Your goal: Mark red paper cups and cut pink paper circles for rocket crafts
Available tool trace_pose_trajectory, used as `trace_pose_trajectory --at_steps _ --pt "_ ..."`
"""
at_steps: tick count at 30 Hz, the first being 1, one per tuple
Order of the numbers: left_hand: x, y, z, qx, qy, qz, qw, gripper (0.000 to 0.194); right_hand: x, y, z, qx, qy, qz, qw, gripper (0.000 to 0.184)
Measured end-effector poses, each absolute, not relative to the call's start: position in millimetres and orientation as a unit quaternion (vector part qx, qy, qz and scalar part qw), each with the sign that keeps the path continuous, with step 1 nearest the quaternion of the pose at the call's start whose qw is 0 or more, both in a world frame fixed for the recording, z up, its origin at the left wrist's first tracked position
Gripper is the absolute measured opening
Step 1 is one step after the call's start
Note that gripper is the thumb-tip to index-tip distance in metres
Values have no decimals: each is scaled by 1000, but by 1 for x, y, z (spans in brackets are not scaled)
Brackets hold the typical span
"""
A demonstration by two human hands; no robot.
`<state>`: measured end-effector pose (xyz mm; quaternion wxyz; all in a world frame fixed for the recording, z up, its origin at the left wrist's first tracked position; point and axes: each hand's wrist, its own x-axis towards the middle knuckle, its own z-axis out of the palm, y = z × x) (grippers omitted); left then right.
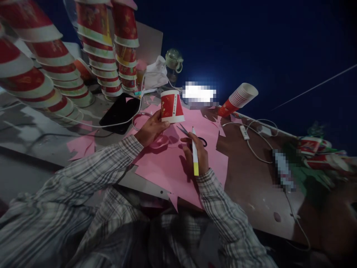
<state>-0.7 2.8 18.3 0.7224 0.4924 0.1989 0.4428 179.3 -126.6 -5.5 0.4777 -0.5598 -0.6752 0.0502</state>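
My left hand [153,128] is closed on a red and white paper cup [170,106], which is upside down with its wide rim low. In my right hand [199,150] is a white marker [195,149] with a yellow end, its dark tip pointing away from me. Scissors [182,129] with a black handle show behind the right fingers; whether that hand holds them or they lie on the paper I cannot tell. Under both hands is pink paper [161,167] with ragged edges, and a pink ring-shaped piece [141,120] lies by the left hand.
Tall stacks of paper cups [103,56] stand at the left. A tilted cup stack [240,96] is at the back right. A black phone-like slab [119,113], white cables [255,149], a lidded bottle [173,61] and pink scraps [83,145] lie about the table [245,193].
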Motion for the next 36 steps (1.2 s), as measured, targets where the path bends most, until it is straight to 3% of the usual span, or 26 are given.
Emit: trace_pose_trajectory --at_steps 12,20,24,30,36 --pt "-3 4 21 498 207 431 723 61 171 -129 -3 -519 -703 16 486 48" --pt "0 -3 11 568 201 354 715 76 183 -127 -5 -501 -562 69 654 42" --pt "0 -3 8 589 199 330 711 74 188 -120 -12 -483 -520 98 697 48" --pt "3 -7 6 594 174 330 713 75 180 -125 -2 -486 -503 159 697 44" --pt "4 -8 6 579 135 317 739 69 177 -129 0 -479 -547 133 674 40"
